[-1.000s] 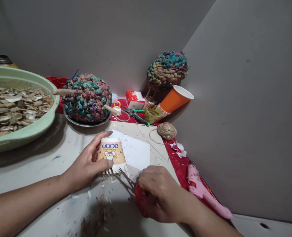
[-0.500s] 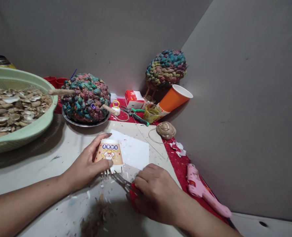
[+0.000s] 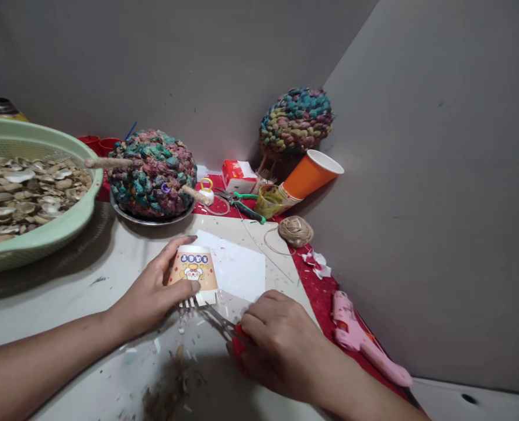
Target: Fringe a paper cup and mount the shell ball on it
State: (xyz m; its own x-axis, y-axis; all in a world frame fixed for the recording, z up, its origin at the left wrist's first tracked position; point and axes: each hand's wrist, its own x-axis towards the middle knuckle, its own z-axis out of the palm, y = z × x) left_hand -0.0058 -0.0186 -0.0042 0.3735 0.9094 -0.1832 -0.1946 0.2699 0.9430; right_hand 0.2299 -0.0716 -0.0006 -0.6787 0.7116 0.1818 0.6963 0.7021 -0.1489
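Note:
My left hand point(image 3: 163, 280) is closed around an upside-down paper cup point(image 3: 194, 271) printed with a cartoon animal, thumb across its front. Short white strips fringe the cup's lower edge. In my right hand point(image 3: 277, 339) is a pair of scissors point(image 3: 219, 317) with red handles, its blade tips at the fringed edge. Just behind the cup lies a sheet of white paper point(image 3: 242, 266). Small white clippings and shell bits are scattered on the pale tabletop below the hands.
At left stands a green basket point(image 3: 79, 225) of shells. A shell-covered ball point(image 3: 152, 175) sits in a metal bowl. Behind are pliers point(image 3: 248, 210), an orange cup point(image 3: 310, 175), twine point(image 3: 295, 231) and another shell-covered ball point(image 3: 297, 121). A pink glue gun point(image 3: 364, 345) lies by the right wall.
The cup has turned slightly in my left hand, its print shifting. The scissors and my right hand have moved only a little at the cup's edge.

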